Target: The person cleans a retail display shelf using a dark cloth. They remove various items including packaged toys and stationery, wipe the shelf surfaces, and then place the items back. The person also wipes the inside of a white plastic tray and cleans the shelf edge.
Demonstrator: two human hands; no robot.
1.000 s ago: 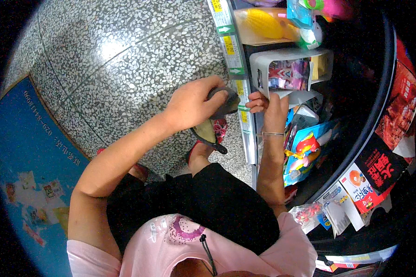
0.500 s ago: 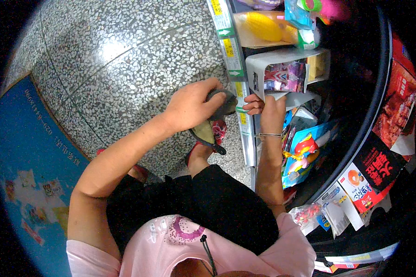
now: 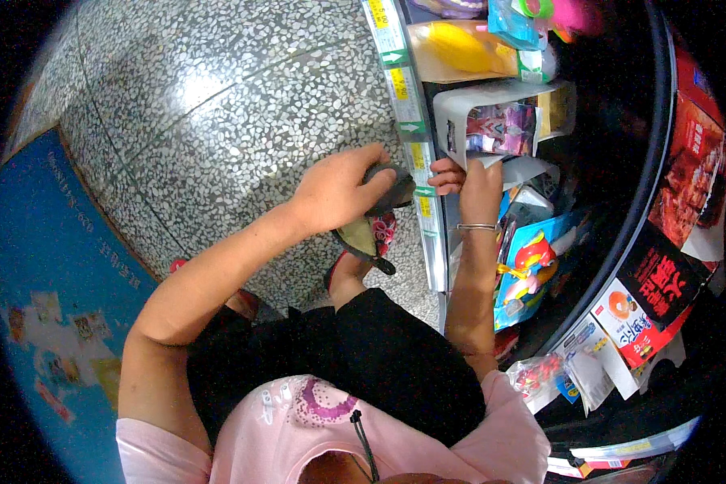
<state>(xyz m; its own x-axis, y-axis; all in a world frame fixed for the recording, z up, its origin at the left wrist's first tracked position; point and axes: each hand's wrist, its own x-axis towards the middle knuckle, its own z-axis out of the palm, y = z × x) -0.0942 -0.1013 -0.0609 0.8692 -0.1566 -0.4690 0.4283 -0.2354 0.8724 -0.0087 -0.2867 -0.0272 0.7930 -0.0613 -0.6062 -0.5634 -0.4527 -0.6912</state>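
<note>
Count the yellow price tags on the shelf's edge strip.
4 show on the shelf edge strip: one at the top, one below it, one beside the left hand, one lower. Others may be hidden.

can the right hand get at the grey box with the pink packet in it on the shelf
Probably yes. The right hand is already at the shelf edge, just below the grey box, and nothing lies between them. The left hand holds a dark cloth off to the side.
</note>
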